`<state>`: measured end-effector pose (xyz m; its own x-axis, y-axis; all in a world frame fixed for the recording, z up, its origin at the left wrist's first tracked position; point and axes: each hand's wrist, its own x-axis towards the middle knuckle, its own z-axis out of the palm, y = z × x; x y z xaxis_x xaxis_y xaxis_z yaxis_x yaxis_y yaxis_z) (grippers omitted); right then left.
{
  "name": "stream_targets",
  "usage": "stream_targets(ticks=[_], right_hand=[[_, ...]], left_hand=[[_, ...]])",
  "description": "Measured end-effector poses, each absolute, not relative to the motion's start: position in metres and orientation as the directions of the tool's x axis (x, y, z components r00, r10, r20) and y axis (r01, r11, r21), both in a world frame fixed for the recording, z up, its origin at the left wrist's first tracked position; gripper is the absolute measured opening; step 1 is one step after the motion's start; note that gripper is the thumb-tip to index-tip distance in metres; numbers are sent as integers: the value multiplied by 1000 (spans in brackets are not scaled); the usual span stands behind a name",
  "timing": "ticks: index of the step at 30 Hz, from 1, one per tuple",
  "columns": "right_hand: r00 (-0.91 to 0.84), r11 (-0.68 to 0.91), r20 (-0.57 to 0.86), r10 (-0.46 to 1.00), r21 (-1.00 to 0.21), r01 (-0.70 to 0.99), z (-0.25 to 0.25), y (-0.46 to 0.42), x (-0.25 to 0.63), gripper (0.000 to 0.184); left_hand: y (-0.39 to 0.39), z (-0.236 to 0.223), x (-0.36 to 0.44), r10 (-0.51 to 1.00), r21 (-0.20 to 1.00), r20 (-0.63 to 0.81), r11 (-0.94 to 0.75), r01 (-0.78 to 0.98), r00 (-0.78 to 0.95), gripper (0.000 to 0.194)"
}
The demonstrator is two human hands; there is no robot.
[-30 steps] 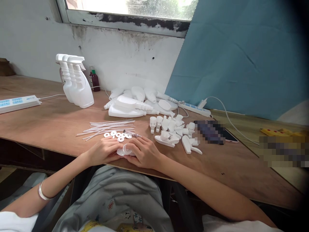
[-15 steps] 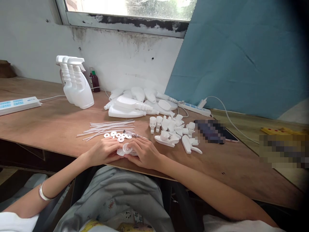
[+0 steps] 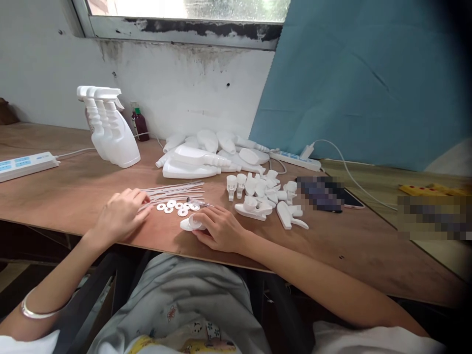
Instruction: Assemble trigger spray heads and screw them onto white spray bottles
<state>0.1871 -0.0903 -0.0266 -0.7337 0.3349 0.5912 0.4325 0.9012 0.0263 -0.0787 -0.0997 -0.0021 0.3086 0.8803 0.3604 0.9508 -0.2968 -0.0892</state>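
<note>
L hand [image 3: 123,211] hides ends of tubes [image 3: 180,189], can't tell if gripping any; R hand [image 3: 219,228] grasps 1 part-hidden spray head [image 3: 188,224]; 3 spray btls [image 3: 126,145] visible, upright.

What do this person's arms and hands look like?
The left hand and right hand wear no gloves. White sleeves leave the forearms uncovered. A shiny, silver-coloured bangle curves around the left one; none shows on the right.
</note>
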Motion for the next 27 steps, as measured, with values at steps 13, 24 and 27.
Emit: stream_targets(ticks=[13,24,27], right_hand=[[-749,905,569,338,23,426,-27,-90,189,16],[-737,911,578,351,-29,412,-27,-90,187,15],[-728,906,573,377,-62,420,-27,-91,187,16]], left_hand=[[-96,0,-84,965,-25,249,-77,997,81,23],[-102,10,-34,876,809,463,-481,337,137,20],[-107,15,-10,845,842,477,-518,153,240,16]])
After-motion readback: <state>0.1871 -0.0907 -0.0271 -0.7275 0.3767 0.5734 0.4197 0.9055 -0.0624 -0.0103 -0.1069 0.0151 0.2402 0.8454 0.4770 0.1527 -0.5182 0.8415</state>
